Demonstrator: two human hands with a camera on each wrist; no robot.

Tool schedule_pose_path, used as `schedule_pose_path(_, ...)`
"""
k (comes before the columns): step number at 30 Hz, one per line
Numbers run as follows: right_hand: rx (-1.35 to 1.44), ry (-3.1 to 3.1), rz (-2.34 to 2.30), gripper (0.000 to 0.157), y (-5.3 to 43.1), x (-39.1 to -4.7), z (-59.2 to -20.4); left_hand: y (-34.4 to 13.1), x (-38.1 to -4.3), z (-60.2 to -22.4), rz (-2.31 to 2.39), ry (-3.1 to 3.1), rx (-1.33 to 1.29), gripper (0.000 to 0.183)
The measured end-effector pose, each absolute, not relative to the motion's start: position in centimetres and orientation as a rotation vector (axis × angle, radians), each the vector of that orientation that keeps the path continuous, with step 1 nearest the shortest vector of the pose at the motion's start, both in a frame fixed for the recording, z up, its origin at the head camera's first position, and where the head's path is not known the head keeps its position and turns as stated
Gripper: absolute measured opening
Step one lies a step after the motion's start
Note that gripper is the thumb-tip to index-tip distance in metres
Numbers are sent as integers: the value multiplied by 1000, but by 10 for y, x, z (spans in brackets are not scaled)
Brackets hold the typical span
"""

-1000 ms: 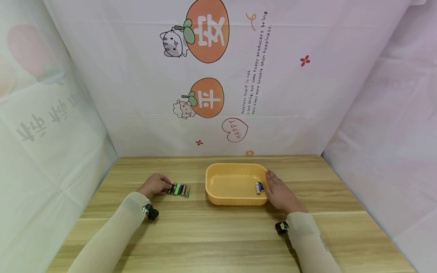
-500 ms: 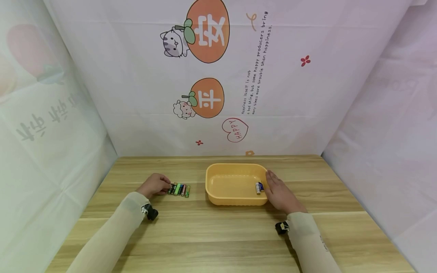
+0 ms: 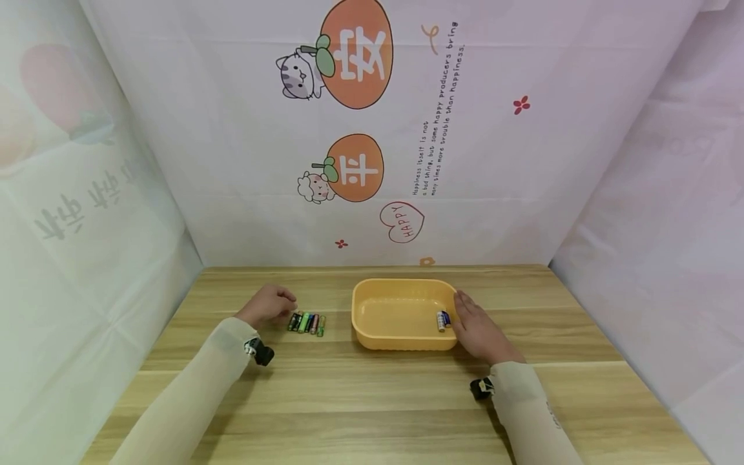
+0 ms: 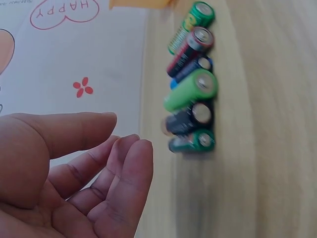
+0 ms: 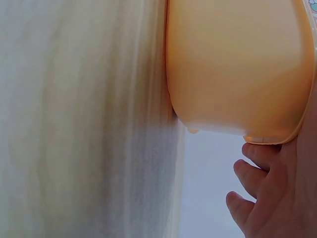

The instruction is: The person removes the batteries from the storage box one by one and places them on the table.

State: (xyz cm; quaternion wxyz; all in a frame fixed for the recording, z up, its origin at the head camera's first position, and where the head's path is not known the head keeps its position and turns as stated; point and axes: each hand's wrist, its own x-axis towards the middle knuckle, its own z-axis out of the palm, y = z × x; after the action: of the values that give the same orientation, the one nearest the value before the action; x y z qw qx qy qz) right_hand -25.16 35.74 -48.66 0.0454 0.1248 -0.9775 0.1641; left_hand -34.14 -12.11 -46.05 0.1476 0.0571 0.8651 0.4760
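Note:
My left hand [image 3: 269,305] hovers just behind the left end of a row of several batteries lying side by side on the table. Nothing sits between its loosely bent fingers and thumb in the left wrist view. The row includes a light green battery [image 4: 193,90], a dark one [image 4: 188,119] and a green one [image 4: 193,141] nearest the fingers. To the right stands a yellow plastic basket [image 3: 389,316]. Inside it, by the right wall, lie a white battery [image 3: 440,321] and a blue battery [image 3: 446,318]. My right hand [image 3: 479,329] rests with extended fingers along the basket's right end.
The wood-grain table [image 3: 360,400] extends in front of the basket and batteries. A white printed cloth [image 3: 476,213] rises behind the table, and more pale cloth hangs at both sides. A small camera is strapped to each wrist.
My left hand has risen slightly and shifted back from the left end of the battery row, its fingers now off the batteries. The right hand and the basket stay in place.

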Motion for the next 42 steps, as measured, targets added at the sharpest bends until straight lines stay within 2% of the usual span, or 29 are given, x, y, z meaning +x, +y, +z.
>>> schedule_pose_path(20,366,-2985,492,58,358,-253,-487,-77,-348,-429,1534,2295,193,28)
schedule_pose_path(42,380,-2975,517,58,355,-252,-485,-11,-356,-414,1543,2275,204,24)
